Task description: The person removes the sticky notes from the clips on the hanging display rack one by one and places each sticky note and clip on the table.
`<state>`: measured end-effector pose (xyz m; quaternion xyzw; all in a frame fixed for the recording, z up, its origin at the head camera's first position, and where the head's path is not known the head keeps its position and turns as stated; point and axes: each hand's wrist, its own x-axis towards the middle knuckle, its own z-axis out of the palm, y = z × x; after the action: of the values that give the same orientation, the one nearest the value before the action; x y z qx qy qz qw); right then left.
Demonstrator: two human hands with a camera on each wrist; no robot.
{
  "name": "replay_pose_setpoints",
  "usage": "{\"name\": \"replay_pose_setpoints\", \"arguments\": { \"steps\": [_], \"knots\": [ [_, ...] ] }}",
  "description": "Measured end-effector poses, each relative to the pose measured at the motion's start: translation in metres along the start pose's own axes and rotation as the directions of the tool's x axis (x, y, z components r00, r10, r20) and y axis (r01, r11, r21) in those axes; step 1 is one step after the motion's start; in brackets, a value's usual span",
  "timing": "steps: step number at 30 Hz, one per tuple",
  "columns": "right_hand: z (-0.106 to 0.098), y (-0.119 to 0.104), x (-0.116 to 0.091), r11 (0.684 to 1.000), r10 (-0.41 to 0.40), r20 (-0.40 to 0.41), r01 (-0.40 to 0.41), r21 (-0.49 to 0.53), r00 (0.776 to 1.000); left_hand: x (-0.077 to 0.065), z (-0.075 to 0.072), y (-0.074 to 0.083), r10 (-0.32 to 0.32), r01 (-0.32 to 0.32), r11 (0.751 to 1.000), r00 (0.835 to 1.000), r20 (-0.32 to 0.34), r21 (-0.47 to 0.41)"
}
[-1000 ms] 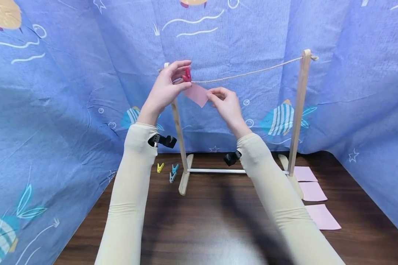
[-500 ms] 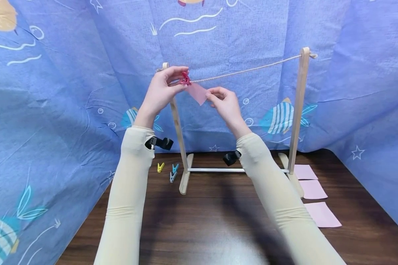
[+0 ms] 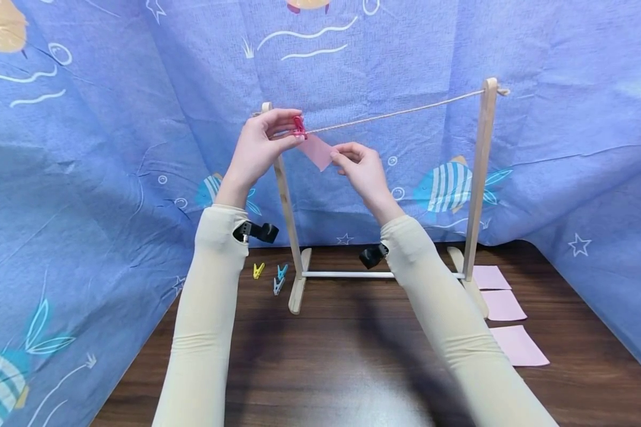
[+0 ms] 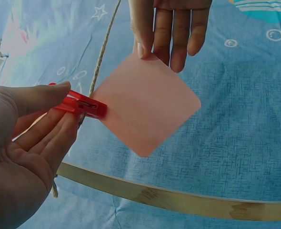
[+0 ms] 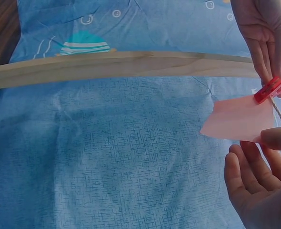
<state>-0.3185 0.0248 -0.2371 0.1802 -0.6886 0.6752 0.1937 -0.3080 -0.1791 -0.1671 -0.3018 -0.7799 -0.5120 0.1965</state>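
Observation:
My left hand (image 3: 259,145) pinches a red clothespin (image 4: 85,104) between thumb and fingers at the left part of the rope (image 3: 395,114). In the left wrist view the clothespin's tip lies over the edge of a pink square of paper (image 4: 147,102), right beside the rope. My right hand (image 3: 364,172) pinches another corner of that paper between thumb and forefinger; its other fingers are loosely bent. The paper hangs tilted just below the rope. From the right wrist view, the clothespin (image 5: 270,90) overlaps the paper's upper corner close to the rope.
The rope is tied between two wooden posts (image 3: 482,178) of a stand with a white crossbar (image 3: 347,274). A yellow clothespin (image 3: 258,271) and two blue ones (image 3: 279,286) lie by its left foot. Several pink papers (image 3: 519,346) lie at the right. A blue patterned curtain (image 3: 395,47) hangs behind.
My left hand with the red clothespin has come down slightly and to the left, and the clothespin has turned. The right hand stays nearly still, holding the paper.

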Motion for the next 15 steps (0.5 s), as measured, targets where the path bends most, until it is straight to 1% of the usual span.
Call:
{"name": "replay_pose_setpoints", "arguments": {
  "steps": [5,11,15],
  "knots": [
    [-0.006,-0.006,-0.006,1.000,-0.002,0.018,0.002,0.023,1.000,-0.006,0.004,0.011,0.000,0.000,1.000,1.000,-0.021,0.004],
    [-0.013,-0.012,-0.012,0.999,0.015,0.052,-0.018,0.042,0.999,-0.014,0.009,0.025,-0.010,0.012,1.000,0.999,-0.052,0.020],
    [-0.012,-0.012,-0.013,0.999,0.019,0.057,-0.021,0.035,0.998,-0.016,0.008,0.023,-0.003,0.004,1.000,0.998,-0.067,0.014]
  ]
}}
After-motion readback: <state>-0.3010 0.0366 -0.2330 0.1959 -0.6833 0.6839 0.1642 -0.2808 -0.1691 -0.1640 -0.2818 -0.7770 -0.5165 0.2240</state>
